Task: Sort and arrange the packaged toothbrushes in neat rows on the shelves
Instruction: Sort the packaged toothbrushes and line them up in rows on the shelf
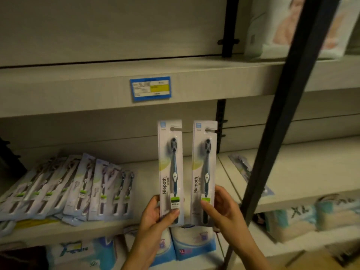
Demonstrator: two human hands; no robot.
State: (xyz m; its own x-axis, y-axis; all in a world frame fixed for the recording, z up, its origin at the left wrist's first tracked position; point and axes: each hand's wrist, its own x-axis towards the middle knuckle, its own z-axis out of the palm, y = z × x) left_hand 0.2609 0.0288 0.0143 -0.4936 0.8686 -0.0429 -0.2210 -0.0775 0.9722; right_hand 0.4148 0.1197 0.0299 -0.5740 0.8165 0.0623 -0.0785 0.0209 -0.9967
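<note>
I hold two packaged toothbrushes upright side by side in front of the middle shelf (181, 168). My left hand (155, 213) grips the bottom of the left toothbrush pack (170, 164), a dark blue brush on a white card. My right hand (222, 207) grips the bottom of the right toothbrush pack (204, 168), which looks the same. A loose pile of several toothbrush packs (64, 188) lies overlapping on the left part of that shelf. One more toothbrush pack (243, 168) lies flat on the shelf section to the right, partly behind a post.
A dark metal post (282, 117) slants across the right side, close to my right hand. The upper shelf edge (78, 90) carries a blue price tag (151, 88). Diaper packs (192, 244) fill the lower shelf. White packages (282, 26) stand at the upper right.
</note>
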